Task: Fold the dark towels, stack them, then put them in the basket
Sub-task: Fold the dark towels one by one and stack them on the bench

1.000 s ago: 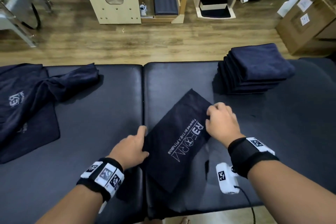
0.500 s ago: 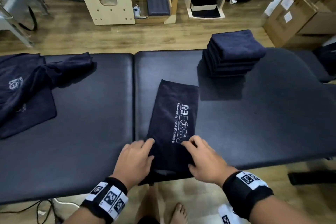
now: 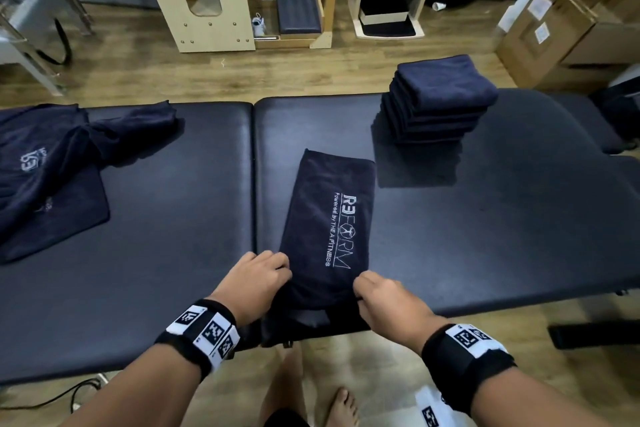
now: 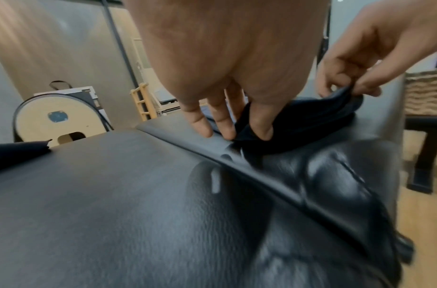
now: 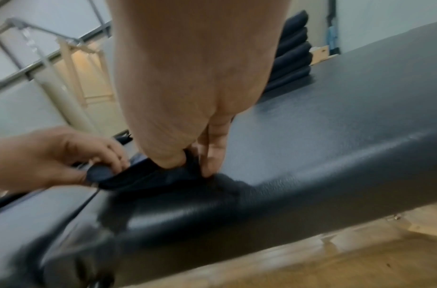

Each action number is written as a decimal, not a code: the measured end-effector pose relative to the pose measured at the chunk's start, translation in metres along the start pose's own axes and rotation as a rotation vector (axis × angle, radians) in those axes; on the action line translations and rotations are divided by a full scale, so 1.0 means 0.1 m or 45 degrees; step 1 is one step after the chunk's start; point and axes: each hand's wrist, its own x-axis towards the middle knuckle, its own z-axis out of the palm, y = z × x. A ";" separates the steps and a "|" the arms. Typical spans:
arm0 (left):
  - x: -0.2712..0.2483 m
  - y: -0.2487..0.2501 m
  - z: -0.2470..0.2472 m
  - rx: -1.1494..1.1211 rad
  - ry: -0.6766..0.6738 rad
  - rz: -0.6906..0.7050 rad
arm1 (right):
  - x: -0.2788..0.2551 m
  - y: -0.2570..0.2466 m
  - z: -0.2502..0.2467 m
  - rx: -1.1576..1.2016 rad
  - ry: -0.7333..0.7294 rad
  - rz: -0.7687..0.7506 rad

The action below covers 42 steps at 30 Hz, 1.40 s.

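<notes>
Pinching the near end of the towel (image 3: 325,218) at the bench's (image 3: 485,236) front edge: left hand (image 3: 258,279) and right hand (image 3: 384,298), fingers (image 4: 261,124) curled on cloth. Folded stack (image 3: 440,97) near the far edge.

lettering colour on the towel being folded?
White lettering on the dark navy folded towel; the head view shows it best.

stack (image 3: 438,99) behind towel (image 3: 329,218)

Black padded table (image 3: 485,236), two cushions w/ a seam down the middle. On it: long folded towel (image 3: 329,218) w/ white lettering near the front edge, stack of folded towels (image 3: 438,97) at back right, loose pile of unfolded towels (image 3: 52,166) on the left.
</notes>
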 end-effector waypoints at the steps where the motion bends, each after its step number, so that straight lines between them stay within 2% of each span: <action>1: 0.03 -0.03 -0.02 -0.094 0.000 -0.039 | 0.02 0.01 -0.05 0.075 0.019 0.013; 4: 0.17 -0.12 -0.20 -0.455 0.057 -0.186 | 0.08 0.08 -0.23 0.276 0.203 0.133; 7: 0.39 -0.23 -0.44 -0.841 0.155 -0.341 | 0.21 0.14 -0.48 0.643 0.379 0.269; 10: 0.71 -0.40 -0.61 -0.969 0.190 -0.406 | 0.40 0.22 -0.79 0.870 0.497 0.326; 13: 1.06 -0.60 -0.73 -1.057 0.191 -0.390 | 0.66 0.35 -1.08 0.807 0.547 0.341; 17: 1.59 -0.88 -0.82 -1.107 0.174 -0.363 | 1.15 0.59 -1.36 0.667 0.579 0.456; 21: 1.98 -1.02 -0.80 -1.097 0.311 -0.537 | 1.51 0.70 -1.50 0.538 0.725 0.577; 22: 2.03 -1.03 -0.77 -1.023 0.341 -0.509 | 1.55 0.71 -1.48 0.453 0.699 0.559; 23: 2.03 -1.02 -0.76 -0.905 0.363 -0.380 | 1.56 0.70 -1.41 0.364 0.648 0.485; 24: 2.02 -1.00 -0.73 -0.743 0.345 -0.178 | 1.54 0.67 -1.33 0.279 0.574 0.393; 26: 1.96 -0.97 -0.64 -0.355 0.191 0.183 | 1.50 0.64 -1.15 0.077 0.351 0.237; 27: 1.94 -0.96 -0.61 -0.201 0.080 0.248 | 1.48 0.63 -1.08 -0.011 0.243 0.239; 29: 1.92 -0.98 -0.51 -0.025 -0.058 0.163 | 1.46 0.60 -1.00 -0.080 0.116 0.366; 31: 1.96 -1.06 -0.50 -0.022 -0.152 -0.045 | 1.48 0.59 -0.96 -0.028 0.077 0.468; 33: 1.98 -1.12 -0.54 -0.005 -0.235 -0.167 | 1.50 0.57 -0.96 0.035 0.035 0.540; 36: 1.95 -1.16 -0.56 -0.155 -0.156 -0.159 | 1.53 0.54 -1.00 0.128 0.057 0.682; 38: 1.92 -1.10 -0.59 -0.309 -0.135 -0.161 | 1.53 0.53 -1.00 0.262 0.120 0.707; 42: 1.92 -0.93 -0.64 -0.532 -0.292 -0.235 | 1.51 0.49 -0.98 0.526 0.146 0.686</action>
